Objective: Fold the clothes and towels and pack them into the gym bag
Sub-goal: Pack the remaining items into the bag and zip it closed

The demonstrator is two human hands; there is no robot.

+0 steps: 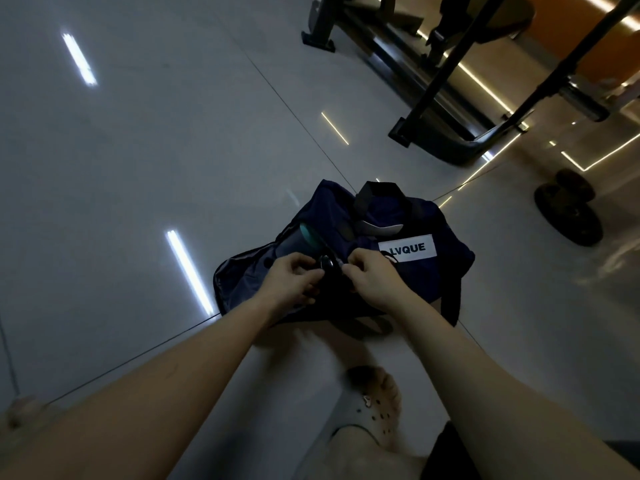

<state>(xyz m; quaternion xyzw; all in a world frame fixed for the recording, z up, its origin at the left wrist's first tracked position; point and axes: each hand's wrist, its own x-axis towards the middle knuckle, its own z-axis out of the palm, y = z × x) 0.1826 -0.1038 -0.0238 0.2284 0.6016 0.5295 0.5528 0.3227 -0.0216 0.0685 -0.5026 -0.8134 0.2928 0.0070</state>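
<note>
a dark blue gym bag lies on the glossy tiled floor, just ahead of the person's knees. its top is open on the left side, and the flap there sags out toward the floor. a white label reading "lvque" sits on the bag's near side, and a black carry handle stands up at the far edge. a black strap hangs down the right end.

both bare forearms reach in from the bottom of the view and meet over the bag's opening. the left hand has its fingers curled in a narrow pinch on the left side of a small dark round thing. the right hand pinches it from the right, thumb and fingers drawn close together. it is too dark to tell what that thing is.

inside the open bag, behind the hands, lies a grey item with a teal edge. whether it is clothing or a towel cannot be told.

a foot in a white clog rests on the floor below the bag. the black frame of a gym machine stands at the upper right, well apart from the bag, and dark weight plates lie on the floor to the right.
</note>
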